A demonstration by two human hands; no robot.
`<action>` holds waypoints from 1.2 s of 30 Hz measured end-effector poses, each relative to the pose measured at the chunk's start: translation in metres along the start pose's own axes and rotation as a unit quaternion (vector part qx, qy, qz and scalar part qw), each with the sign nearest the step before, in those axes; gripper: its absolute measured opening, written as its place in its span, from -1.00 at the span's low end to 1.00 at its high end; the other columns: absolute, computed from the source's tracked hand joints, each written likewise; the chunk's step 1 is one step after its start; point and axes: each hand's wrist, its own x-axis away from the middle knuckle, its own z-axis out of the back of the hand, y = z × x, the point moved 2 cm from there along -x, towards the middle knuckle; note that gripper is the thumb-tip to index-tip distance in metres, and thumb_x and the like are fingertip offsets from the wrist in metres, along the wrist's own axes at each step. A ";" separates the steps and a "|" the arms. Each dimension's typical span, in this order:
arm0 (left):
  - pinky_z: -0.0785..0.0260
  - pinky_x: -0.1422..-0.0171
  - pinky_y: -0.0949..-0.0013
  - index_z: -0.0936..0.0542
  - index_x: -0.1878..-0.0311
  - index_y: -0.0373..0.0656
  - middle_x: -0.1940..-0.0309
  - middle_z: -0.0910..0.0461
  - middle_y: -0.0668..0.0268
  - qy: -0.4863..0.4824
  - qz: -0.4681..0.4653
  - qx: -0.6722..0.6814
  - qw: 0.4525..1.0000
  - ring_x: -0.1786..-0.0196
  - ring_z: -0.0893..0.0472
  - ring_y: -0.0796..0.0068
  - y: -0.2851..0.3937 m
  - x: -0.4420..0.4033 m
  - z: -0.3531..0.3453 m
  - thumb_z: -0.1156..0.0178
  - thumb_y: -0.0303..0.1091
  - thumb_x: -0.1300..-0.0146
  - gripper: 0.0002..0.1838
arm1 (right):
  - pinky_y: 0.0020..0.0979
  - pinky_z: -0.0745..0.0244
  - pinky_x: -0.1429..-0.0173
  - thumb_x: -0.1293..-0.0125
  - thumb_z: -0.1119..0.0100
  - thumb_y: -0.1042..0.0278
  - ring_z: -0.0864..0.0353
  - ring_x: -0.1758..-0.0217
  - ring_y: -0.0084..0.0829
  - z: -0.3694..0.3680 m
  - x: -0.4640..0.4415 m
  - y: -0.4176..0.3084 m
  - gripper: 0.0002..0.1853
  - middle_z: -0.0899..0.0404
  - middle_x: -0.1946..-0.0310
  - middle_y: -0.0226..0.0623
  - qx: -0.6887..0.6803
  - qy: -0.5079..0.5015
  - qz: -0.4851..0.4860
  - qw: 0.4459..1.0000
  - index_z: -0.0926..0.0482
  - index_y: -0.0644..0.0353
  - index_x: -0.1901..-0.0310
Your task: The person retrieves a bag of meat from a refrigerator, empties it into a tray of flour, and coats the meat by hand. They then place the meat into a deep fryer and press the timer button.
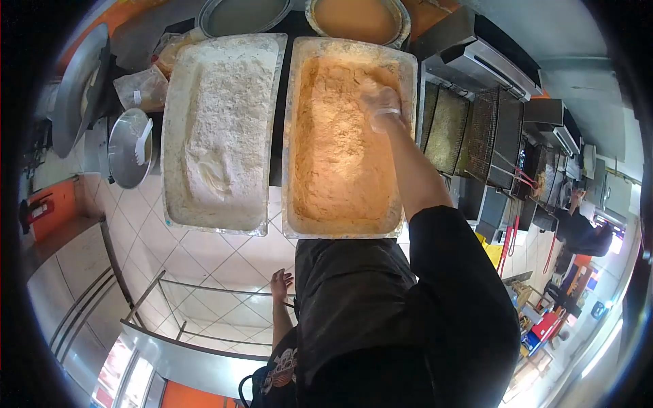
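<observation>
My right hand point(381, 105), in a clear plastic glove, reaches into the far right part of a tub of orange seasoned flour point(340, 156). Its fingers are blurred against the flour, so whether they hold anything is unclear. The flour fills a pale rectangular tub point(290, 136) in front of my apron. My left hand point(281, 280) hangs low at my left side, bare and holding nothing, with its fingers apart. To the left of the orange flour stands a second tub point(170, 163) of white flour point(228, 122), with a smooth scooped patch near its front.
Behind the tubs sit a round basin of greyish liquid point(245, 15) and another of orange liquid point(357, 19). A metal bowl with a white-handled utensil point(143, 141) is on the left. Fryers with wire baskets point(481, 126) line the right; another person point(581, 228) stands farther off.
</observation>
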 end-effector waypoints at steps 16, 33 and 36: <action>-0.35 0.36 0.42 -0.36 0.06 -0.17 0.35 -0.52 0.18 0.002 0.004 0.001 1.000 0.43 -0.50 0.44 0.000 0.006 0.015 0.03 -0.20 -0.18 -0.68 | -0.37 -0.34 0.00 -0.07 -0.05 0.20 -0.48 0.08 -0.30 -0.017 -0.019 -0.030 -0.69 -0.50 0.17 -0.15 0.352 -0.040 0.046 0.934 -0.51 0.13 0.16; -0.35 0.31 0.42 -0.39 0.06 -0.15 0.31 -0.52 0.19 -0.054 -0.026 -0.071 0.996 0.36 -0.52 0.43 0.036 -0.015 -0.005 0.00 -0.14 -0.14 -0.64 | -0.45 -0.35 0.41 -0.11 -0.09 0.29 -0.42 0.45 -0.54 -0.032 0.071 -0.003 -0.78 -0.51 0.47 -0.37 0.052 -0.119 0.161 0.978 -0.53 0.30 0.35; -0.35 0.29 0.41 -0.38 0.05 -0.12 0.31 -0.52 0.19 -0.078 0.013 -0.092 0.993 0.35 -0.52 0.41 0.023 -0.035 -0.002 -0.02 -0.11 -0.12 -0.61 | -0.44 -0.35 0.39 -0.09 -0.12 0.28 -0.44 0.43 -0.52 0.007 0.100 -0.016 -0.79 -0.52 0.46 -0.36 -0.288 -0.142 -0.039 0.946 -0.54 0.27 0.34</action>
